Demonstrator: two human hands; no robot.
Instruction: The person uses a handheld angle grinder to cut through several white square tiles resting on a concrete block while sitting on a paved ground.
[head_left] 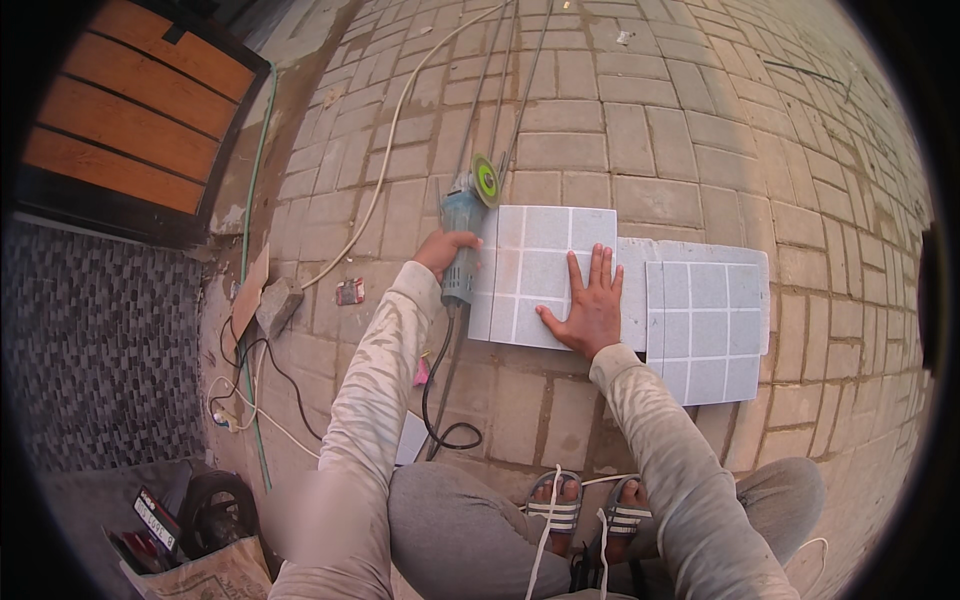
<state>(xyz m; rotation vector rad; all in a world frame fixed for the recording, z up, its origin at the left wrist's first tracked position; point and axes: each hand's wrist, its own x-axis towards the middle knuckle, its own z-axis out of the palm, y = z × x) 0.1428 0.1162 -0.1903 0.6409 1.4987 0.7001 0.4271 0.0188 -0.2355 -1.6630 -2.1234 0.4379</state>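
Note:
My left hand (448, 254) is wrapped round the blue-grey body of an angle grinder (461, 215). Its green cutting disc (486, 181) points away from me, just beyond the far left corner of a grey tile (540, 235) with a white grid. Whether the disc is spinning cannot be made out. My right hand (592, 308) lies flat on this tile with the fingers spread. Under the tile's right side shows a pale slab (631, 262). Another grid-patterned grey tile (705, 325) rests on that slab further right.
The grinder's black cord (432, 405) loops down near my left knee. Long thin rods (495, 90) run away across the paving. To the left are a white cable (385, 150), a green hose (247, 220), a stone block (279, 306) and an orange slatted panel (140, 100). My sandalled feet (555, 510) are close below.

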